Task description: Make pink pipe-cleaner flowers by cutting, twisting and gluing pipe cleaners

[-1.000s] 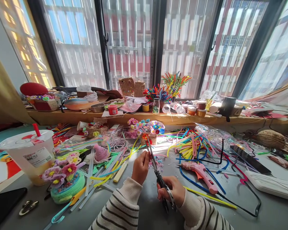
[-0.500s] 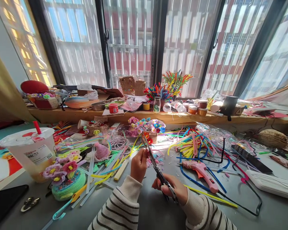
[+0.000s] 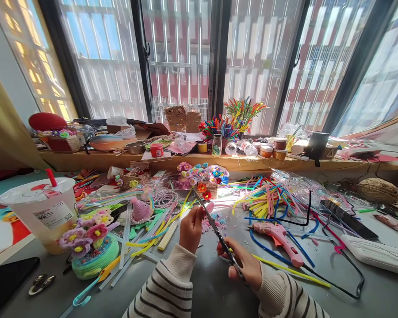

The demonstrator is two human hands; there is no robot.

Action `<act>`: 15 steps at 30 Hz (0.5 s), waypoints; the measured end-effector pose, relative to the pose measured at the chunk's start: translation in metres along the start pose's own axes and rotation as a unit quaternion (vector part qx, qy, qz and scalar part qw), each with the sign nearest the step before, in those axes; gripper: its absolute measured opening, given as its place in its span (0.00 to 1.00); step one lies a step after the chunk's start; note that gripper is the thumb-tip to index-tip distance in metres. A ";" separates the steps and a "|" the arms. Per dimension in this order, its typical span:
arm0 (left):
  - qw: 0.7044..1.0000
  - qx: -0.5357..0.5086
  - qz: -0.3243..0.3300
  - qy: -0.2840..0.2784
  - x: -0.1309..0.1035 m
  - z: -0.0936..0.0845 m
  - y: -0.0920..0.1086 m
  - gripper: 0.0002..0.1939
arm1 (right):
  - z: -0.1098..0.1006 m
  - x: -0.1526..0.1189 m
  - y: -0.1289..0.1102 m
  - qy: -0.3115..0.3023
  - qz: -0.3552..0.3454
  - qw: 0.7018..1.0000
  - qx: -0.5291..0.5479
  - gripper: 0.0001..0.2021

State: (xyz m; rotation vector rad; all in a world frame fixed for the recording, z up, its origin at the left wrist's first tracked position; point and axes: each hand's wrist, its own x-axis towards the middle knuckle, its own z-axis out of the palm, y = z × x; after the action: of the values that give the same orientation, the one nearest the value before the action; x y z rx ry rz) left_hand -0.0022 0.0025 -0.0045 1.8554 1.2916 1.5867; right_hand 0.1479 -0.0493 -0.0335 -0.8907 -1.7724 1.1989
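My left hand [image 3: 190, 230] is closed in a pinch, thumb against the curled fingers. At its fingertips a small pink piece [image 3: 210, 206] sticks out, too small to name for certain. My right hand [image 3: 243, 265] grips the handles of a pair of scissors [image 3: 220, 237]. Their long blades point up and left, passing right beside the left fingertips and the pink piece. From this angle the scissors look edge-on, with the blades close together. Beneath them lies a scatter of pink and blue fluffy clippings [image 3: 215, 222].
A pink glue gun [image 3: 281, 240] with its black cord lies at the right, near piled pipe cleaners [image 3: 268, 201]. At the left stand a drink cup [image 3: 36, 216] with a red straw and a green base with fuzzy flowers [image 3: 94, 256]. Transparent glue sticks [image 3: 124, 243] lie nearby.
The scissors have turned more edge-on and their blades look closer together. The right fingers have shifted on the handles. The pink piece now shows beside the left fingertips.
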 end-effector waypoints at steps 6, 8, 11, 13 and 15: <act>0.998 -0.048 -0.026 -0.016 0.001 0.001 -0.005 0.13 | 0.000 0.000 0.003 0.014 0.003 1.000 -0.023 0.29; 0.992 -0.113 -0.053 -0.029 0.002 0.002 -0.007 0.14 | 0.000 0.000 0.001 0.009 0.009 1.000 -0.015 0.28; 0.968 -0.220 -0.111 -0.050 0.003 0.003 -0.007 0.14 | -0.002 0.001 -0.004 -0.010 0.024 1.000 0.010 0.24; 0.954 -0.261 -0.139 -0.055 0.004 0.003 -0.006 0.15 | -0.003 0.002 -0.005 -0.020 0.033 0.999 0.024 0.22; 0.946 -0.282 -0.151 -0.052 0.004 0.003 -0.004 0.15 | -0.004 0.003 -0.005 -0.024 0.038 0.999 0.028 0.20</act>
State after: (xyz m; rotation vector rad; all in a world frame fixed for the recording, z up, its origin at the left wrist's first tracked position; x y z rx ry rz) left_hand -0.0014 0.0087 -0.0063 1.2990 0.8922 1.4690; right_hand 0.1494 -0.0468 -0.0274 -0.9105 -1.7481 1.3225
